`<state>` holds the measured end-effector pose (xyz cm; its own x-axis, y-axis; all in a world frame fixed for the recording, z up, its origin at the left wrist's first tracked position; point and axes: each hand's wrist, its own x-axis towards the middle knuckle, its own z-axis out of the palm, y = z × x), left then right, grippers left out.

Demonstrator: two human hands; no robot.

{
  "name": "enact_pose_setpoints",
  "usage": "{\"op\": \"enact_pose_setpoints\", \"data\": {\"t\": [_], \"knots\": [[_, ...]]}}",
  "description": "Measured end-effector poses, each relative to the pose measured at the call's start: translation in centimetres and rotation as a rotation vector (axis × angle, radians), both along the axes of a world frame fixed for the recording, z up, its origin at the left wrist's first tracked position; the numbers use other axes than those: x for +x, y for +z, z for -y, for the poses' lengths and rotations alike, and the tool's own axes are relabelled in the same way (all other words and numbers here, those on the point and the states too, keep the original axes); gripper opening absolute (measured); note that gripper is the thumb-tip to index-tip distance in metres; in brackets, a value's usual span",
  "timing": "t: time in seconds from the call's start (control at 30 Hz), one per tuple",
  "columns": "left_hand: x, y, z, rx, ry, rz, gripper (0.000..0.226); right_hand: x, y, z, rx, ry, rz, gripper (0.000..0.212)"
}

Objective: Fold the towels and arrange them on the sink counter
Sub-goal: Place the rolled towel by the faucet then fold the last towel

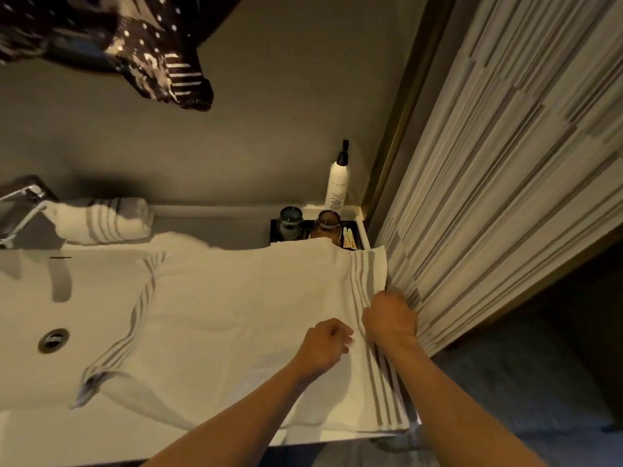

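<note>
two towels show here: one rolled towel (101, 219) rests at the back of the counter (209, 214) beside the tap (23, 203), and one large striped towel (236, 315) lies spread over the basin and counter. my right hand (391, 318) is clenched on its striped right edge, pinching the cloth; my left hand (323, 345) is curled just beside it on the towel, though whether it pinches cloth i cannot tell. i judge the cloth soft, light and limp, so it should sag unless taken at corners or hem. a tray (362, 230) with two cups (290, 222) and a bottle (337, 187) stands just behind the far edge, and the striped wall (488, 197) crowds the right side.
</note>
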<state>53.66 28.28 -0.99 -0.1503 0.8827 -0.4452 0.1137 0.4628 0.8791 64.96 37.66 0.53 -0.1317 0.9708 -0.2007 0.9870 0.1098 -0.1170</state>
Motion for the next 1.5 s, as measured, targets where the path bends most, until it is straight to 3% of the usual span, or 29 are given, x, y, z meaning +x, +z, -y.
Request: {"op": "enact_pose_setpoints", "data": {"t": [0.07, 0.13, 0.17, 0.23, 0.3, 0.37, 0.47, 0.6, 0.67, 0.73, 0.83, 0.93, 1.07, 1.1, 1.17, 1.27, 1.33, 1.4, 1.47, 1.5], "knots": [[0.1, 1.5, -0.3, -0.058, 0.201, 0.342, 0.022, -0.7, 1.7, 0.0, -0.031, -0.053, -0.238, 0.036], [-0.1, 2.7, -0.4, -0.066, 0.285, 0.601, 0.025, -1.7, 3.6, -0.5, -0.128, -0.248, -0.659, 0.036], [0.1, 3.0, -0.4, -0.041, 0.267, 0.595, 0.033, -1.9, 4.1, -1.2, -0.242, -0.420, -0.939, 0.034], [0.6, 3.9, -0.4, 0.021, 0.202, 0.385, 0.049, -2.2, 5.0, -1.9, -0.603, -0.726, -1.421, 0.032], [0.9, 4.3, -0.7, 0.080, 0.228, 0.100, 0.050, -2.5, 4.8, -2.4, -0.871, -0.883, -1.569, 0.037], [0.7, 4.7, -1.1, 0.126, 0.298, -0.062, 0.036, -2.5, 4.1, -3.0, -0.965, -0.926, -1.567, 0.042], [1.0, 5.0, -1.1, 0.165, 0.258, -0.167, 0.006, -2.3, 4.0, -4.5, -0.864, -0.919, -1.423, 0.045], [-0.5, 5.5, -0.3, 0.143, 0.226, -0.044, 0.013, -3.8, 6.0, -5.5, -0.597, -0.876, -1.341, 0.044], [-1.0, 6.2, 0.2, 0.112, 0.235, 0.053, 0.037, -5.4, 7.9, -5.5, -0.365, -0.806, -1.331, 0.053], [-1.1, 7.0, 0.7, 0.131, 0.210, -0.118, 0.068, -7.8, 10.0, -4.8, -0.213, -0.585, -1.283, 0.063], [-1.6, 7.4, 1.8, 0.176, 0.201, -0.383, 0.054, -12.5, 12.6, -3.2, -0.142, -0.179, -1.074, 0.045], [-4.6, 6.6, 3.6, 0.154, 0.238, -0.313, 0.038, -17.5, 12.6, -2.5, -0.146, -0.020, -0.988, 0.015], [-11.4, 5.9, 5.9, 0.058, 0.506, -0.040, 0.020, -25.0, 10.7, -0.9, -0.200, 0.057, -0.964, 0.012], [-12.9, 6.0, 6.4, 0.047, 0.597, 0.056, 0.019, -27.1, 10.1, -0.4, -0.214, 0.062, -0.953, 0.014], [-15.8, 6.0, 7.6, 0.073, 0.696, 0.140, 0.044, -32.0, 8.5, 0.8, -0.223, 0.073, -0.915, 0.026], [-19.6, 5.2, 9.1, -0.014, 0.724, -0.065, 0.074, -38.7, 5.9, 2.6, -0.214, 0.119, -0.896, 0.032], [-22.7, 3.4, 10.1, -0.060, 0.736, -0.161, 0.072, -42.5, 4.7, 4.2, -0.244, 0.171, -0.903, 0.023], [-26.4, 1.2, 11.6, -0.096, 0.797, -0.111, 0.069, -45.0, 2.7, 6.4, -0.412, 0.220, -1.000, 0.007], [-30.3, -1.2, 13.6, -0.187, 0.834, -0.138, 0.066, -45.9, -0.9, 8.3, -0.491, 0.330, -0.958, 0.030], [-31.8, -2.2, 14.6, -0.238, 0.821, -0.215, 0.064, -45.3, -2.6, 9.0, -0.439, 0.443, -0.843, 0.033]]}}
